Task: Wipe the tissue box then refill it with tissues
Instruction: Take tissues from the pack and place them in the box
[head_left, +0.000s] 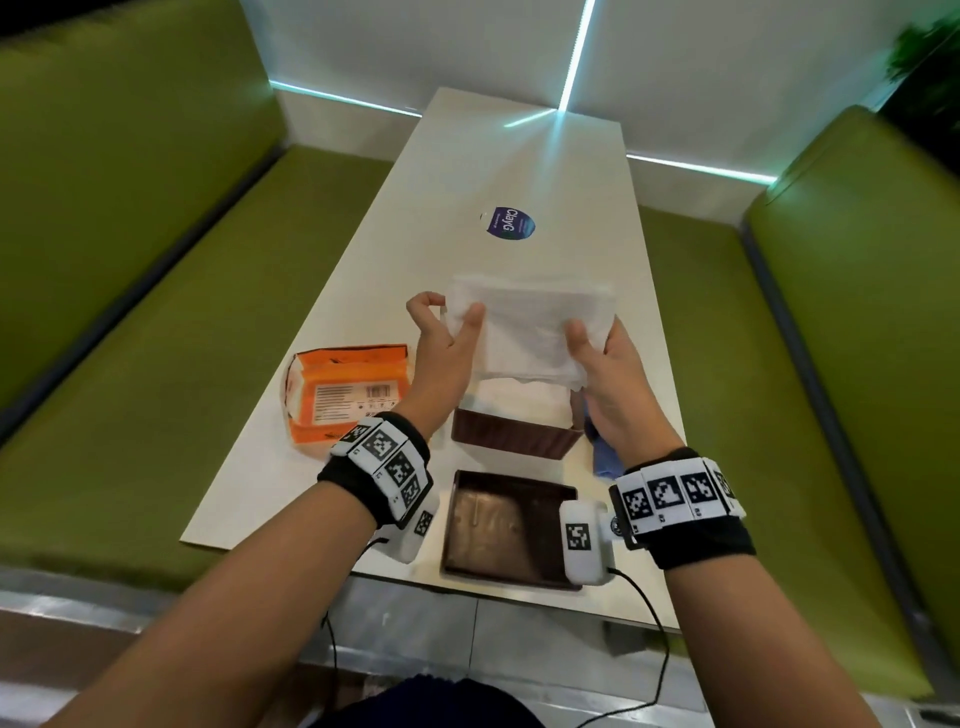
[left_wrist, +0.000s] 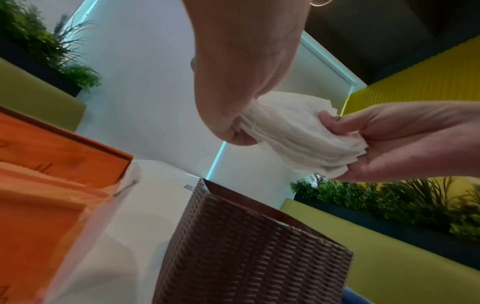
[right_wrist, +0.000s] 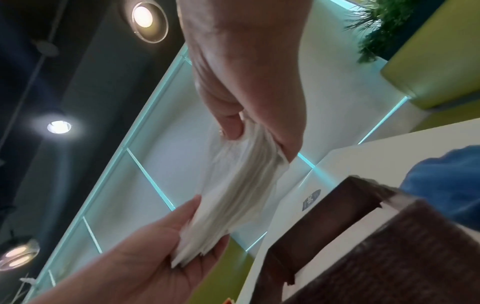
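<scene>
Both hands hold a thick stack of white tissues (head_left: 524, 327) in the air above the brown woven tissue box (head_left: 511, 439). My left hand (head_left: 447, 332) pinches the stack's left end between thumb and fingers; in the left wrist view the same stack (left_wrist: 293, 133) sits in that pinch. My right hand (head_left: 597, 353) grips the right end, and the stack (right_wrist: 233, 197) fans out between both hands in the right wrist view. The box (left_wrist: 249, 253) stands open, with white tissues showing inside it. Its brown lid (head_left: 506, 527) lies upside down near the table's front edge.
An opened orange tissue pack (head_left: 345, 397) lies left of the box. A blue cloth (head_left: 602, 457) lies at the box's right side, partly behind my right wrist. A round blue sticker (head_left: 511, 223) marks the white table (head_left: 519, 156) farther back. Green benches (head_left: 182, 312) flank both sides.
</scene>
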